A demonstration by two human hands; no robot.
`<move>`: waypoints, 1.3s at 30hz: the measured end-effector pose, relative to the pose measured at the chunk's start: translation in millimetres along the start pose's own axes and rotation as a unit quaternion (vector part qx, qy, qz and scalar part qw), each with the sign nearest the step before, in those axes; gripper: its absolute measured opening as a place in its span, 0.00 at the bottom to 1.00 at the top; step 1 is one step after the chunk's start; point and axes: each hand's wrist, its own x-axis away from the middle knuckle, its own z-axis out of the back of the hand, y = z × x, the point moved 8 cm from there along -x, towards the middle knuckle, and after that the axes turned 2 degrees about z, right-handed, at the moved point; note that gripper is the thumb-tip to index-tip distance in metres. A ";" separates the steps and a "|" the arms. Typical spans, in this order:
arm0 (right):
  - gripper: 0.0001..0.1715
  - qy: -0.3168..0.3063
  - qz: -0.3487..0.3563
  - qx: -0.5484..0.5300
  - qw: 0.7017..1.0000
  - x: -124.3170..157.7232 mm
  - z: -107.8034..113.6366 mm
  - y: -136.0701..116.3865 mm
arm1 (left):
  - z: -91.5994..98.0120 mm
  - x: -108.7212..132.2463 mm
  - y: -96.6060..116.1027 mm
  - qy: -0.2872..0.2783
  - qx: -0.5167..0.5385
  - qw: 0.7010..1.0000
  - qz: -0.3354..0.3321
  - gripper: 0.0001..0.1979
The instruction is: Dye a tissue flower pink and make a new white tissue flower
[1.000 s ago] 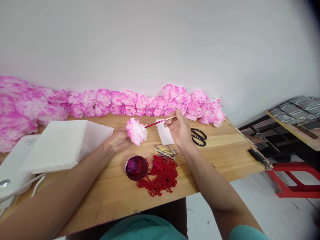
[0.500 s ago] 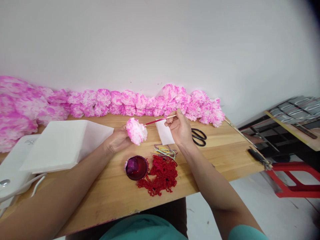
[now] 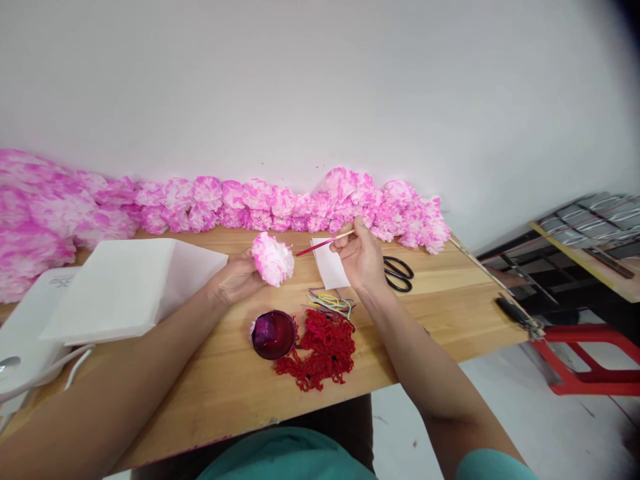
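Observation:
My left hand (image 3: 239,277) is closed on a pink-and-white paper flower (image 3: 273,260), its fingers partly hidden behind the petals. Pinched in my right hand (image 3: 361,257) is a thin stick (image 3: 320,246), pale at the held end and stained dark pink along the rest. Its stained tip points at the flower, a small gap apart. Below the flower stands a round cup (image 3: 273,335) with dark purple-red contents. Red yarn (image 3: 320,350) lies in a curly heap beside the cup, with several coloured strings (image 3: 330,303) just above it.
Pink-and-white paper flowers (image 3: 207,193) line the wall along the table (image 3: 450,300). White paper sheets (image 3: 125,287) lie over a white device at left. Folded white paper (image 3: 330,267) and black-handled scissors (image 3: 399,274) are near my right hand. A red stool (image 3: 590,360) stands at right.
The stick's tip has drawn slightly away from the flower, so a gap now shows between them. The flower has shifted a little upward and turned slightly in my left hand.

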 end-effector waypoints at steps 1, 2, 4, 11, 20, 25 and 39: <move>0.27 -0.001 -0.001 -0.003 1.000 0.0 0.0 0.8 | 0.4 0.2 0.0 0.004 0.004 1.000 0.001 0.17; 0.26 -0.001 -0.001 -0.004 1.000 0.0 0.2 1.7 | 0.8 0.3 -0.2 0.006 0.010 1.000 0.001 0.17; 0.26 -0.002 0.001 0.003 1.000 -0.2 0.7 3.4 | 1.6 0.3 -0.8 0.006 0.027 1.000 0.000 0.16; 0.26 -0.001 0.011 0.023 1.000 -0.9 1.0 2.4 | 4.4 0.3 -1.6 0.028 0.051 0.998 0.001 0.21; 0.26 0.007 0.002 0.013 1.000 -1.5 3.7 4.5 | 7.1 0.7 0.0 0.047 0.053 0.998 -0.003 0.19; 0.26 -0.002 0.006 0.041 0.999 -1.7 2.8 8.4 | 12.4 0.1 -2.5 0.046 0.053 0.998 -0.004 0.21; 0.25 0.006 -0.004 0.022 1.000 -2.3 5.5 11.6 | 13.5 -0.5 0.0 0.056 0.067 0.996 -0.010 0.21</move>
